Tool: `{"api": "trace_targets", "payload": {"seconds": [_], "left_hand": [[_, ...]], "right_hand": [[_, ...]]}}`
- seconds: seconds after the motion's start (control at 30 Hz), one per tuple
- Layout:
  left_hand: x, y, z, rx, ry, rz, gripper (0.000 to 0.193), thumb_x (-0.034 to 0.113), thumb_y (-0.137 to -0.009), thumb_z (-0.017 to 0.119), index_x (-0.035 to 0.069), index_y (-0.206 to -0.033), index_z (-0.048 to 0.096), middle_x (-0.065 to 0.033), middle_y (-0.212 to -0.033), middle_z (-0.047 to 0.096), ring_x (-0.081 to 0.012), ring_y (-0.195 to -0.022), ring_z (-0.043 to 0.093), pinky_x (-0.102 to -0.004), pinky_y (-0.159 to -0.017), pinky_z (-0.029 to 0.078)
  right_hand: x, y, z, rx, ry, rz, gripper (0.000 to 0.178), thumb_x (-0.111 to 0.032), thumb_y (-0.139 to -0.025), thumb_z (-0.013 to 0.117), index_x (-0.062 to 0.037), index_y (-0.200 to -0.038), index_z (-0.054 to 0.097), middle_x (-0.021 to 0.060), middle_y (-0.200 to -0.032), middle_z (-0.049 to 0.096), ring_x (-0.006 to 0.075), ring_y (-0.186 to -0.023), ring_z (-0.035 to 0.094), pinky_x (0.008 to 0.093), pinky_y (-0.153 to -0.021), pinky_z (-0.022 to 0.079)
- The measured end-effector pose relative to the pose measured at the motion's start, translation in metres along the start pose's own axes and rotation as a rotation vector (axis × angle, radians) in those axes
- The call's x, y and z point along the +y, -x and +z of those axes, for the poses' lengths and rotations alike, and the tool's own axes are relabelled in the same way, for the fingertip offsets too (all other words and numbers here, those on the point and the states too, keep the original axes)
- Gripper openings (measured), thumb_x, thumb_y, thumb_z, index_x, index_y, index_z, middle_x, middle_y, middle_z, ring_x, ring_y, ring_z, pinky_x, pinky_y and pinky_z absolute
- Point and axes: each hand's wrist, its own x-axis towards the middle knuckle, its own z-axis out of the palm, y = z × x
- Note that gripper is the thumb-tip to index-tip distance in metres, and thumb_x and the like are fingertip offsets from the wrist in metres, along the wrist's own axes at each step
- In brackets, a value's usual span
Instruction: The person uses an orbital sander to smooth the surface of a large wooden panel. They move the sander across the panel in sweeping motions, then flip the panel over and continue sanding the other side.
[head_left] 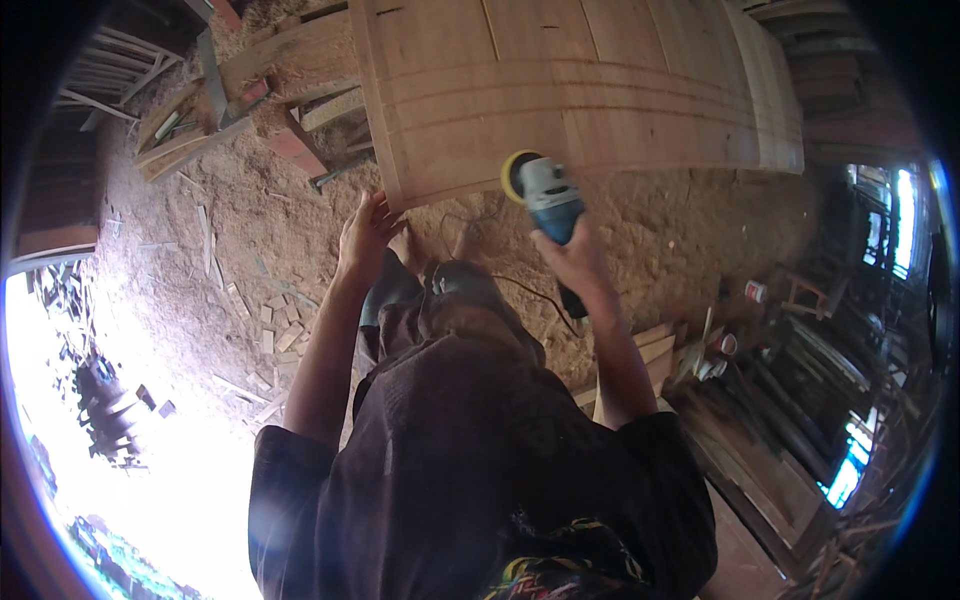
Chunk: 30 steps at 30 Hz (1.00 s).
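Observation:
My right hand point(578, 258) is wrapped round the blue body of an angle grinder point(553, 196) fitted with a yellow-edged sanding pad point(515, 176). The pad is at the near edge of a broad wooden panel point(470, 130), tilted up on its side; I cannot tell whether it touches the wood. At the panel's near left corner is my left hand point(368, 235), its fingers apart and the tips by the edge, nothing held in them. Several dark lines run along the panel's boards. A cord point(535, 292) trails below the grinder.
Sawdust covers the ground point(690, 225), with small wood offcuts point(285, 330) to the left. Beyond my left hand lie curved timber pieces and a reddish metal clamp point(292, 140). Stacked boards point(770, 450) and a white tub point(755, 291) stand at the right.

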Motion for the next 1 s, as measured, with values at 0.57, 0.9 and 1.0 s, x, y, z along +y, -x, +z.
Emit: {"api": "trace_targets", "payload": {"seconds": [0.57, 0.9, 1.0], "left_hand": [[-0.009, -0.015, 0.015, 0.077, -0.158, 0.125, 0.062, 0.043, -0.12, 0.057, -0.008, -0.156, 0.055, -0.0196, -0.146, 0.068, -0.0294, -0.131, 0.07, -0.0457, -0.112, 0.06], [-0.01, -0.003, 0.021, 0.204, -0.056, 0.126, 0.053, 0.039, -0.12, 0.061, -0.004, -0.151, 0.063, -0.0142, -0.142, 0.071, -0.0268, -0.128, 0.071, -0.0439, -0.111, 0.06], [-0.009, -0.001, 0.02, 0.163, -0.282, 0.189, 0.06, 0.043, -0.12, 0.059, -0.007, -0.152, 0.059, -0.019, -0.145, 0.068, -0.0302, -0.132, 0.071, -0.045, -0.114, 0.059]], "right_hand": [[-0.023, -0.007, 0.032, -0.083, 0.04, -0.167, 0.066, -0.038, -0.089, 0.086, 0.0022, -0.134, 0.061, 0.0328, -0.111, 0.076, 0.0561, -0.107, 0.074, 0.0626, -0.09, 0.06], [0.118, -0.059, -0.104, 0.065, -0.013, 0.158, 0.065, -0.039, -0.088, 0.088, 0.0034, -0.132, 0.067, 0.024, -0.104, 0.08, 0.0406, -0.101, 0.081, 0.0526, -0.088, 0.062], [0.133, -0.074, -0.128, 0.095, -0.109, 0.281, 0.056, -0.037, -0.088, 0.088, 0.0029, -0.124, 0.071, 0.0209, -0.101, 0.081, 0.0366, -0.096, 0.082, 0.0494, -0.084, 0.062]]}}
